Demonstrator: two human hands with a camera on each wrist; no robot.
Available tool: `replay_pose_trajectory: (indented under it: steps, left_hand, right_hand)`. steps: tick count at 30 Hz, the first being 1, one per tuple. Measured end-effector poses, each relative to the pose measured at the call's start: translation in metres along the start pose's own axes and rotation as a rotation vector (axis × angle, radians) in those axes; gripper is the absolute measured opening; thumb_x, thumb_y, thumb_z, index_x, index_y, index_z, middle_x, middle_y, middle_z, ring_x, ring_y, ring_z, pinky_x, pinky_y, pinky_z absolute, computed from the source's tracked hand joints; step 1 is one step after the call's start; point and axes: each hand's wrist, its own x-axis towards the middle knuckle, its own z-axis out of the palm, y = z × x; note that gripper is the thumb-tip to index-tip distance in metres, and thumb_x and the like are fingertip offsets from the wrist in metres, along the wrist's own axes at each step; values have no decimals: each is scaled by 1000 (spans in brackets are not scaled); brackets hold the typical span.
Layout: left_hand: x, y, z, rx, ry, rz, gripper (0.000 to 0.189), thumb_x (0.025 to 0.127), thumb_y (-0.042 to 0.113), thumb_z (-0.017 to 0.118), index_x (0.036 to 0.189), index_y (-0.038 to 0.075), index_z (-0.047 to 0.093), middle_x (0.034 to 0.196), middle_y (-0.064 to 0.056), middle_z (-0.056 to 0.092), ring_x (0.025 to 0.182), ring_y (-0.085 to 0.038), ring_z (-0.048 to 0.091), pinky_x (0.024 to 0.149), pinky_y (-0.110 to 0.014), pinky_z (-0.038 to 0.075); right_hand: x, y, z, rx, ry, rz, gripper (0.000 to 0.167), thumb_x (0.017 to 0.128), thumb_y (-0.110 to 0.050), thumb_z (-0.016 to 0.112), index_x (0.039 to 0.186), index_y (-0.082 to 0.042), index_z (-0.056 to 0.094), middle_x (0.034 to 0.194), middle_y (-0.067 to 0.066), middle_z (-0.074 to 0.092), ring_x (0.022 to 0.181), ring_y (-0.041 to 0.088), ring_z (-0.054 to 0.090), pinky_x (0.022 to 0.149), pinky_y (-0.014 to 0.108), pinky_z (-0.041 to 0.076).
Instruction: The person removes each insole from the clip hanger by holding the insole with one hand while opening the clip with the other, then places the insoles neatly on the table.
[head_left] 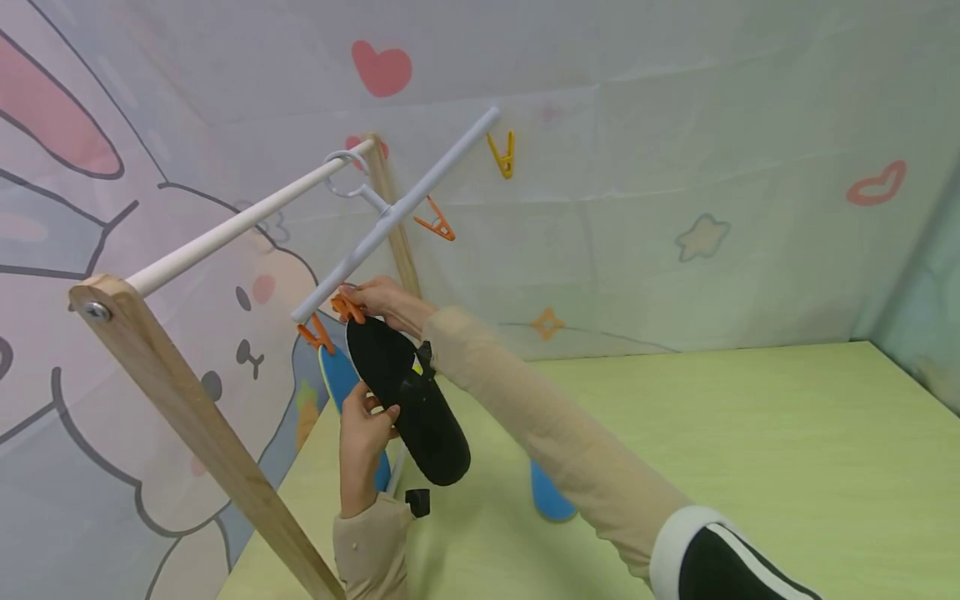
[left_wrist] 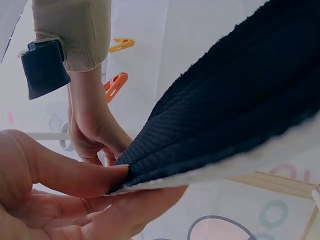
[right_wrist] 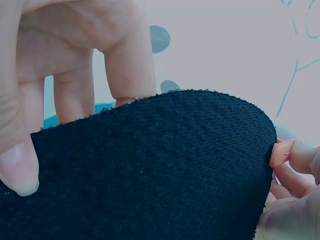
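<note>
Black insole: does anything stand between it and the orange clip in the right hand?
Nothing visible does. The right hand has the orange clip touching the tip of the black insole.

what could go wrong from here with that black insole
The orange clip in the right hand seems to catch only the edge of the black insole, which may slip. The hanger hangs by one ring, so a tug could swing it. The blue insole hanging close behind could get knocked.
</note>
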Motion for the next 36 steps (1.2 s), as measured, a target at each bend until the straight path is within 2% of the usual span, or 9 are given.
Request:
replay_pose_trajectory:
  steps: [3,10,14,15,17,19,21,26,36]
  left_hand:
    - [0,0,1,5,6,6,45,80,-16,46,123,-4,42,104,-29,53,68,-13,58,53,-26,52]
    - [0,1,2,27,-2,-4,46,79,-17,47,123,-4,41,103,-29,53,66,-13,59,52,-26,52]
    - [-2,2,3,49,-15,-4,45,78,-17,48,121,-5,41,98,-28,53,68,-15,59,53,-28,52]
    - [-2,2,3,56,-20,-3,45,78,-18,48,120,-6,41,98,-27,52,68,-15,60,53,-28,52]
    - [-2,2,2,64,-33,-8,44,78,-18,47,120,-7,39,99,-28,52,70,-17,60,54,-29,53]
    - [-2,1,2,84,-46,-15,43,78,-17,47,120,-8,38,101,-30,51,73,-22,61,56,-31,53]
    - [-1,1,1,108,-67,-28,43,79,-17,46,120,-10,37,106,-33,50,79,-31,62,59,-34,54]
    - [-1,-1,-2,146,-113,-73,43,81,-16,45,123,-12,34,112,-34,46,97,-46,55,66,-39,55]
    - [4,-9,-8,151,-160,-96,53,81,-17,43,131,-10,27,119,-33,40,105,-47,49,70,-41,54]
  right_hand:
    - [0,0,-1,-7,1,0,38,90,-26,49,108,5,62,111,21,61,106,28,56,109,47,20]
    - [6,3,0,17,28,-18,35,89,-24,52,105,5,63,108,21,62,100,31,59,97,37,40]
    - [63,31,-3,32,41,-66,30,80,-34,61,90,-7,71,89,10,69,80,21,65,77,31,49]
    - [64,31,-3,41,40,-70,30,81,-33,61,91,-6,71,90,10,69,82,22,65,76,32,50]
    - [59,29,-4,51,35,-78,30,81,-32,61,93,-6,71,92,12,69,78,20,64,68,28,49]
    - [38,18,-2,52,36,-52,31,86,-26,56,100,-1,68,100,18,66,85,26,63,68,27,48]
    - [3,1,-1,48,21,-42,34,89,-21,52,109,6,61,112,22,60,96,32,60,69,26,46]
    - [2,2,-2,33,1,-36,36,89,-23,51,108,6,61,112,24,60,96,32,60,71,26,44]
    - [-1,5,-6,26,-73,-20,41,91,-27,46,113,4,59,116,20,59,109,30,56,94,35,42]
